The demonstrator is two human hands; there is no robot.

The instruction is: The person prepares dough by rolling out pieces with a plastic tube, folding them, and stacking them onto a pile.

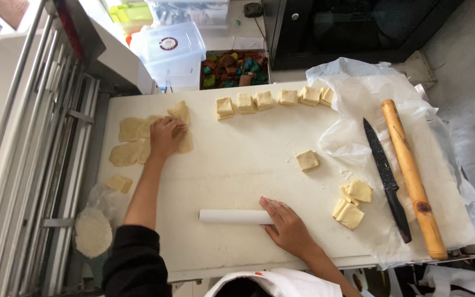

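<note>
free: bare board centre | blocked: dough squares far edge; knife right

Left hand presses flattened dough; right hand touches white roller.

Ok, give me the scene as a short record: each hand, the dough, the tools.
left hand: flat on flattened dough sheets at the board's left end
right hand: resting on the end of a white roller, fingers over it
dough squares: row along the far edge, one loose square mid-board
tools: black knife and wooden rolling pin lying on plastic sheet, right
surface: white board
</note>
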